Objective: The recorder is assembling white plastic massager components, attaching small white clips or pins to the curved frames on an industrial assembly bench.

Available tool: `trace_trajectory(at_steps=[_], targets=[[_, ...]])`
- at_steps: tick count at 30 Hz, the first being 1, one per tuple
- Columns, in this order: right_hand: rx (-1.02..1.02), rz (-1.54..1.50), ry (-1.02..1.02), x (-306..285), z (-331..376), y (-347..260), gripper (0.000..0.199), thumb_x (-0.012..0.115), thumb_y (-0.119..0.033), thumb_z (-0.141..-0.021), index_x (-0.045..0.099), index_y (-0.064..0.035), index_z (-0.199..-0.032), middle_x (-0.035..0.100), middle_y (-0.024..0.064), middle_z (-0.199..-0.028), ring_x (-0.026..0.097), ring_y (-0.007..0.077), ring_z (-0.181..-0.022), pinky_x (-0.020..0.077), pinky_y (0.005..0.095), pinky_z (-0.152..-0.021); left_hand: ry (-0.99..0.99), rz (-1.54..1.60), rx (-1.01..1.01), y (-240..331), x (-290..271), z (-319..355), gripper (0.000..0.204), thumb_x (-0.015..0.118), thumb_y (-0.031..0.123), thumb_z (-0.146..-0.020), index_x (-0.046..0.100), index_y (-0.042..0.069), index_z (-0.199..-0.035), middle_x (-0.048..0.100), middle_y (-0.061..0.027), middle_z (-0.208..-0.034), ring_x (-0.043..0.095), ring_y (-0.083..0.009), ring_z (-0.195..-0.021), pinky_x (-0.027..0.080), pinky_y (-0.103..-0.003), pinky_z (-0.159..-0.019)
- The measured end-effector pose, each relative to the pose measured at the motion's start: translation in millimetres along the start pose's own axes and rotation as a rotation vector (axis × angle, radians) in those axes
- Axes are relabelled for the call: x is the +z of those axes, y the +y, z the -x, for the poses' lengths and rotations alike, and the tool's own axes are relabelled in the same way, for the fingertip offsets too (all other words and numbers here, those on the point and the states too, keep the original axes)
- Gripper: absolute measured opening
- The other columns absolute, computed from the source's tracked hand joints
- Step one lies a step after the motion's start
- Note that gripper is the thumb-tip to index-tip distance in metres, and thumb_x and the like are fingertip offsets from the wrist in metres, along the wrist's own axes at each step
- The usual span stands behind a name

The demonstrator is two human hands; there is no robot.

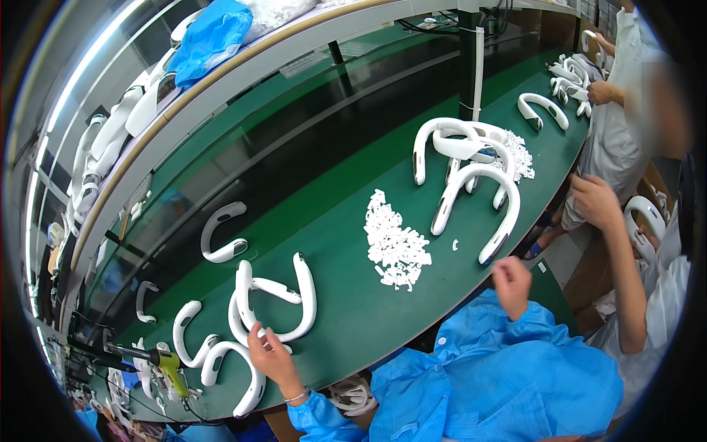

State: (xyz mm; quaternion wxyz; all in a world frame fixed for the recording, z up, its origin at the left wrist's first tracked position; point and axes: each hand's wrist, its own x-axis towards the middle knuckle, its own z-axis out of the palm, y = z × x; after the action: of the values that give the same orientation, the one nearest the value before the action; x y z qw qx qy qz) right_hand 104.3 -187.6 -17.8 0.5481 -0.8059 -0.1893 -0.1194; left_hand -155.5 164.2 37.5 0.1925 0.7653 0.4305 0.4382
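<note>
My left hand is by the lower edge of a white U-shaped neck fan, its fingers apart and the fingertips at or close to the shell. Another white curved neck fan lies just left of that hand. My right hand is raised at the table's near edge with its fingers curled together; whatever they may hold is hidden. Just beyond it stands an arched white neck fan, part of a cluster. Between my hands, farther back, lies a heap of small white plastic pieces.
Several more neck fans lie on the green table. A green-yellow power screwdriver is at the left end. A second white heap sits behind the cluster. At right, co-workers stand close. A shelf runs above.
</note>
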Motion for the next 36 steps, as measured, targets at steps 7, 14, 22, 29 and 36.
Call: trace_trajectory(at_steps=[7, 14, 22, 29, 36], targets=[[-0.277, 0.563, -0.305, 81, -55, -32, 0.022, 0.068, -0.01, -0.074, 0.055, 0.0007, -0.088, 0.057, 0.016, -0.082, 0.059, 0.0354, -0.071, 0.0489, 0.0425, -0.06, 0.01, -0.208, 0.196, -1, -27, -77, 0.025, 0.058, 0.004, -0.084, 0.059, -0.001, -0.108, 0.064, -0.0149, -0.099, 0.065, -0.0244, -0.075, 0.051, -0.031, -0.061], [-0.405, 0.507, -0.323, 97, -57, -15, 0.01, 0.061, -0.002, -0.074, 0.057, -0.0033, -0.083, 0.054, 0.0147, -0.08, 0.057, 0.0335, -0.068, 0.0461, 0.0431, -0.059, -0.237, -0.596, 0.058, -33, 26, -231, 0.03, 0.061, 0.025, -0.08, 0.063, 0.01, -0.105, 0.067, -0.017, -0.091, 0.063, -0.0358, -0.087, 0.049, -0.044, -0.075], [0.37, -0.458, -0.379, 121, -52, -22, 0.027, 0.051, 0.008, -0.08, 0.058, 0.0068, -0.106, 0.059, 0.0075, -0.082, 0.059, 0.0144, -0.063, 0.0494, 0.0258, -0.058, -0.463, -0.818, -0.224, -205, 165, -349, 0.04, 0.059, 0.027, -0.078, 0.06, -0.001, -0.105, 0.063, -0.0253, -0.103, 0.059, -0.0387, -0.102, 0.049, -0.045, -0.085], [0.815, -0.962, -0.467, 127, -84, -29, 0.019, 0.058, 0.001, -0.085, 0.059, 0.0076, -0.103, 0.065, 0.014, -0.088, 0.065, 0.0191, -0.075, 0.0551, 0.0278, -0.067, -0.438, -0.393, -0.595, -222, 180, -355, 0.026, 0.055, 0.009, -0.079, 0.06, -0.011, -0.095, 0.063, -0.0268, -0.088, 0.066, -0.0417, -0.068, 0.056, -0.044, -0.047], [0.961, -1.174, -0.46, 117, -81, -32, 0.019, 0.055, 0.002, -0.087, 0.057, 0.0063, -0.106, 0.063, 0.0138, -0.095, 0.066, 0.0203, -0.083, 0.0561, 0.0278, -0.073, -0.558, 0.22, -0.483, -81, 159, -304, 0.028, 0.057, 0.011, -0.084, 0.051, -0.008, -0.104, 0.06, -0.0151, -0.08, 0.064, -0.0281, -0.062, 0.054, -0.036, -0.043]])
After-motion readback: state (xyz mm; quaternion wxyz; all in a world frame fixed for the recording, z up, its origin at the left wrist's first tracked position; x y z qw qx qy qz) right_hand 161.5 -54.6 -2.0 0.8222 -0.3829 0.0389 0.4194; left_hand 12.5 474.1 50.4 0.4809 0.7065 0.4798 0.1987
